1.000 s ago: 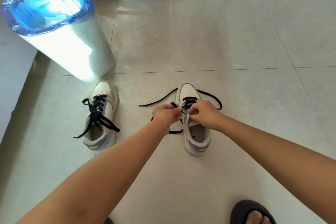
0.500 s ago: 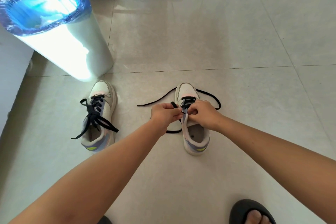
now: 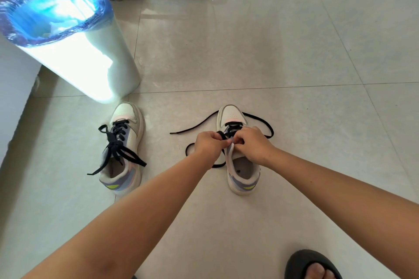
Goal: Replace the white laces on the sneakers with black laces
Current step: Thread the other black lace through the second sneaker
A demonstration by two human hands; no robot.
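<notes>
Down on the floor tiles, centre of frame: that's where both my hands are, bunched over the right-hand sneaker [image 3: 242, 165].

left hand [image 3: 207, 144]: fingers curled, pinching the black lace [image 3: 260, 120] right at the eyelets, just left of the tongue.

right hand [image 3: 251, 144]: curled too, gripping the shoe's upper edge by the tongue. Whether it has lace in it as well, can't tell, my knuckles hide it.

lace ends: one tail runs out to the left across the tile, a loop sags below my left hand, another bit arcs round the right side of the toe. So lots of slack left.

left-hand sneaker [image 3: 122, 149]: left of centre, already done in black laces [image 3: 116, 142], ends loose, not tied.

step I'm on: I'd say threading the second shoe, only the first few rows near the toe are crossed.

next move: probably feed the tip through the next eyelet, pull the slack, keep both sides even. Fiddly bit is the aglet finding the hole.

other stuff: bin with blue liner [image 3: 68, 29] upper left, my slipper [image 3: 303, 265] bottom right. No white laces visible anywhere.
</notes>
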